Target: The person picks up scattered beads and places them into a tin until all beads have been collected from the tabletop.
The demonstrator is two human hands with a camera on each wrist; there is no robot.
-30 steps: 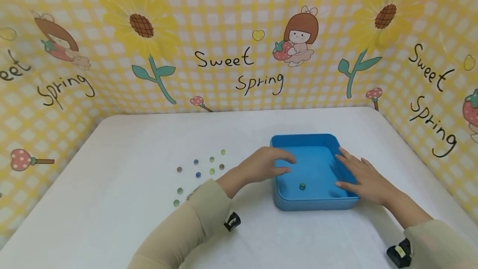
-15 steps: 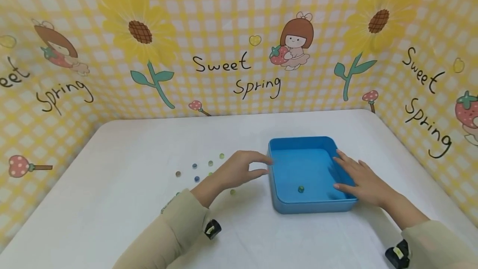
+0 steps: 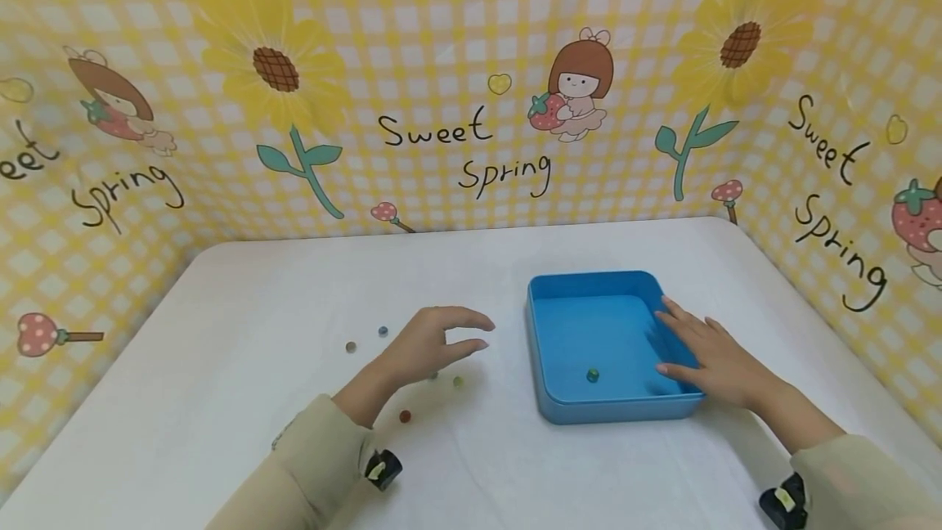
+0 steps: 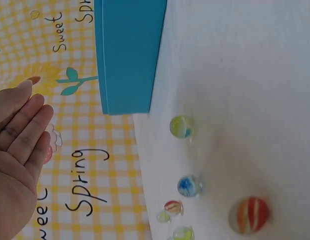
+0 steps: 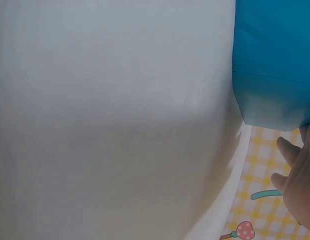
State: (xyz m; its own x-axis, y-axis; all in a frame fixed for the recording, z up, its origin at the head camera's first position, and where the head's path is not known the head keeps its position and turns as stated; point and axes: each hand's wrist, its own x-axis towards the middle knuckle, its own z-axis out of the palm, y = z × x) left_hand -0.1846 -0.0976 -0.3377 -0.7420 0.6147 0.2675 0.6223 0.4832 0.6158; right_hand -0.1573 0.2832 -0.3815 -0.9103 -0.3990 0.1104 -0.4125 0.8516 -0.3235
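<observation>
My left hand [image 3: 419,346] hovers over the white table among glass marbles, fingers and thumb parted with nothing between them. In the left wrist view, a red-striped marble [image 4: 249,215], a blue marble [image 4: 189,185] and a yellow-green marble [image 4: 181,126] lie on the cloth below it; others are hidden behind the hand and sleeve in the head view. To the right stands a shallow blue box [image 3: 621,410] holding one green marble [image 3: 593,375] near its front. My right hand [image 3: 724,358] rests at the box's right rim with its fingers spread.
A brownish marble [image 3: 350,347] and a bluish one [image 3: 383,332] lie left of the left hand. Yellow checked cloth [image 3: 441,39] with printed flowers and lettering rises behind the table [image 3: 471,473] and along both sides.
My left hand has drawn back leftward from over the blue box to above the marbles. The right hand stays at the box rim, and the green marble is still inside.
</observation>
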